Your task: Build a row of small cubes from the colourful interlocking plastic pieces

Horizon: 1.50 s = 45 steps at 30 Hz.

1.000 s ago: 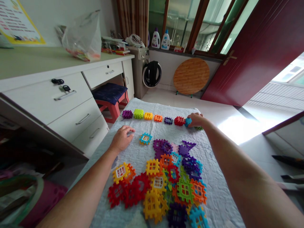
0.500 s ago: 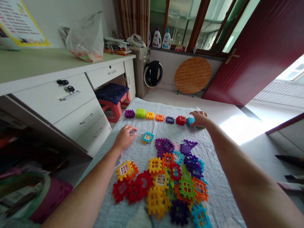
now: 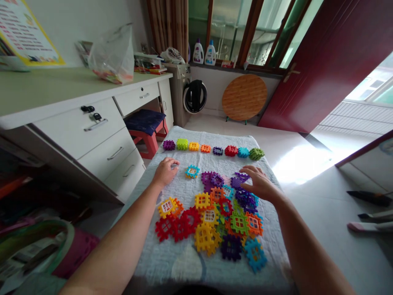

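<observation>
My left hand (image 3: 166, 171) rests on the cloth-covered table (image 3: 187, 270), fingers loosely bent and nothing in them. Just to its right lies a blue building panel (image 3: 192, 171) with a white window, over a yellow one. My right hand (image 3: 258, 182) hovers at the right side of the pile, fingers apart, beside a purple triangular piece (image 3: 242, 177). Below it are dark purple panels (image 3: 246, 199). The pile also holds red panels (image 3: 181, 227), yellow panels (image 3: 205, 237), a green panel (image 3: 239, 222) and an orange panel (image 3: 254, 224).
Across the far side runs a row of interlocked blocks, from a purple block (image 3: 169, 145) to a red block (image 3: 231, 150), a blue block (image 3: 243, 152) and a green block (image 3: 256, 154). A white desk (image 3: 101, 135) and a stool (image 3: 147, 123) stand left.
My right hand has drawn back from the far right end of the row to the purple pieces, uncovering the blue and green blocks. My left hand has stayed on the cloth.
</observation>
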Motion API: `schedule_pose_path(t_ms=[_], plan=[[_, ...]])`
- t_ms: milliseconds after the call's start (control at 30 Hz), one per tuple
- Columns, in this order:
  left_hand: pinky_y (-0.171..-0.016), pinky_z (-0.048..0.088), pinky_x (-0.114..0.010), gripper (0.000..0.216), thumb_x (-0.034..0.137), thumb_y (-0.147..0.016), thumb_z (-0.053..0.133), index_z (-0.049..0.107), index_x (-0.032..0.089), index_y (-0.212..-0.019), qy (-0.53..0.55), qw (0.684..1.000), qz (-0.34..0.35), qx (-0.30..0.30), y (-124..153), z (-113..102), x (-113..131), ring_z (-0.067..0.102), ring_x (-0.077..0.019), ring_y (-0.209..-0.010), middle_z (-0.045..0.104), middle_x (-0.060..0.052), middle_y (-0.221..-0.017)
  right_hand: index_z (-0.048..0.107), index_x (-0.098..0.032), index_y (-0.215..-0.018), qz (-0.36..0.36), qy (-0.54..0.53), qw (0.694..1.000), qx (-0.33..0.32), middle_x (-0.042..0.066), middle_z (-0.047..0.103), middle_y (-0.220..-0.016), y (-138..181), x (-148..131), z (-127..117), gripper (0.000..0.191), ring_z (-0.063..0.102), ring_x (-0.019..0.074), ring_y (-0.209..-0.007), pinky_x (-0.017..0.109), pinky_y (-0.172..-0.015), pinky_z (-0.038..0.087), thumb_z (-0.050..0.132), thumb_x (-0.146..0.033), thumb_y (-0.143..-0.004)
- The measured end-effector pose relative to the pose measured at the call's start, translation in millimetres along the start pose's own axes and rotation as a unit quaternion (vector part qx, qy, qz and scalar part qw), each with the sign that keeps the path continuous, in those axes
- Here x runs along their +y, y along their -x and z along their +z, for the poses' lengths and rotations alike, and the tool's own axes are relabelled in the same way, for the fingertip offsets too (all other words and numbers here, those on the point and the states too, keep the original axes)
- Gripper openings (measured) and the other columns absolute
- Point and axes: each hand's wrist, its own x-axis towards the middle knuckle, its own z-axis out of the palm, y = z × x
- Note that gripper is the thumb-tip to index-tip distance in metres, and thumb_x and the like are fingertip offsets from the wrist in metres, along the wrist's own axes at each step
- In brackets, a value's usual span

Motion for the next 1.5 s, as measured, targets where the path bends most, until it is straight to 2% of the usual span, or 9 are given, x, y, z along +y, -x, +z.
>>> schedule_pose_path(t_ms=[267, 533, 667, 800, 933, 1100, 1233, 1367, 1500], plan=[[-0.096, 0.047, -0.036, 0.024, 0.026, -0.074, 0.052, 0.068, 0.018, -0.09, -0.008, 1.0, -0.006, 0.001, -0.5, 1.6, -2.7, 0.061, -0.0227, -0.097, 0.06, -0.008, -0.102, 0.064, -0.017, -0.099, 0.072, -0.071, 0.992, 0.07, 0.007, 0.066, -0.092, 9.0, 19.5, 26.2, 0.03, 0.061, 0.0176, -0.077, 0.032, -0.077, 0.047, 0.048, -0.013, -0.073], [-0.091, 0.049, -0.033, 0.024, 0.026, -0.073, 0.052, 0.068, 0.019, -0.09, -0.007, 1.0, -0.003, -0.002, -1.4, 2.2, -5.5, 0.061, -0.0224, -0.096, 0.061, -0.007, -0.1, 0.066, -0.019, -0.093, 0.091, -0.099, 0.982, 0.131, 0.007, 0.065, -0.093, 8.3, 21.7, 28.4, 0.02, 0.061, 0.019, -0.081, 0.033, -0.076, 0.047, 0.054, -0.023, -0.078], [-0.09, 0.049, -0.032, 0.025, 0.026, -0.074, 0.052, 0.068, 0.019, -0.091, -0.005, 1.0, -0.005, -0.005, -0.6, 1.8, -6.3, 0.061, -0.0215, -0.096, 0.061, -0.006, -0.101, 0.066, -0.02, -0.086, 0.043, -0.112, 0.989, 0.09, 0.004, 0.063, -0.082, 5.9, 6.8, 26.9, 0.013, 0.059, 0.0185, -0.079, 0.032, -0.075, 0.046, 0.058, -0.028, -0.079], [-0.091, 0.049, -0.033, 0.025, 0.027, -0.073, 0.052, 0.068, 0.019, -0.091, -0.006, 1.0, -0.009, -0.007, -0.4, 1.6, -5.8, 0.06, -0.0217, -0.097, 0.061, -0.006, -0.101, 0.067, -0.019, -0.091, 0.01, -0.09, 0.995, 0.039, 0.005, 0.061, -0.087, 5.9, -6.8, 28.1, 0.019, 0.057, 0.0187, -0.081, 0.032, -0.078, 0.045, 0.063, -0.031, -0.076], [-0.092, 0.049, -0.033, 0.025, 0.027, -0.073, 0.052, 0.068, 0.019, -0.091, -0.003, 1.0, -0.013, -0.009, -0.2, -0.1, -4.4, 0.06, -0.0214, -0.097, 0.061, -0.006, -0.101, 0.067, -0.018, -0.095, 0.014, -0.078, 0.997, 0.013, 0.005, 0.06, -0.09, 8.2, -10.7, 24.3, 0.026, 0.057, 0.0177, -0.08, 0.03, -0.077, 0.044, 0.058, -0.017, -0.071], [-0.093, 0.049, -0.034, 0.025, 0.027, -0.073, 0.052, 0.068, 0.019, -0.09, -0.002, 1.0, -0.015, -0.009, 0.4, -4.4, -6.9, 0.06, -0.0211, -0.095, 0.06, -0.006, -0.101, 0.066, -0.019, -0.09, 0.044, -0.062, 0.997, 0.01, 0.002, 0.062, -0.078, 7.8, -10.9, 20.9, 0.027, 0.055, 0.0147, -0.068, 0.027, -0.068, 0.042, 0.052, -0.009, -0.069], [-0.093, 0.049, -0.034, 0.026, 0.028, -0.073, 0.052, 0.068, 0.018, -0.091, 0.0, 1.0, -0.009, -0.007, 0.3, -5.1, -10.0, 0.06, -0.0213, -0.095, 0.06, -0.006, -0.1, 0.067, -0.019, -0.094, 0.028, -0.049, 0.998, 0.017, 0.005, 0.063, -0.087, 2.3, -16.6, 23.8, 0.018, 0.057, 0.0178, -0.081, 0.029, -0.077, 0.043, 0.057, -0.022, -0.079], [-0.094, 0.049, -0.034, 0.026, 0.027, -0.073, 0.051, 0.069, 0.018, -0.09, 0.002, 1.0, -0.005, -0.004, 0.1, -3.9, -10.6, 0.06, -0.0216, -0.096, 0.06, -0.007, -0.1, 0.067, -0.018, -0.103, 0.029, -0.005, 0.999, -0.015, 0.01, 0.06, -0.099, -3.8, -22.1, 28.2, 0.031, 0.055, 0.0237, -0.096, 0.033, -0.085, 0.042, 0.064, -0.036, -0.078], [-0.094, 0.049, -0.034, 0.026, 0.027, -0.073, 0.052, 0.068, 0.018, -0.09, 0.001, 1.0, -0.013, -0.005, 0.2, -3.7, -9.6, 0.06, -0.0212, -0.095, 0.06, -0.007, -0.101, 0.067, -0.017, -0.106, 0.038, 0.03, 0.998, -0.044, 0.012, 0.058, -0.102, -6.6, -24.1, 29.3, 0.038, 0.053, 0.0262, -0.098, 0.035, -0.084, 0.041, 0.067, -0.039, -0.075]])
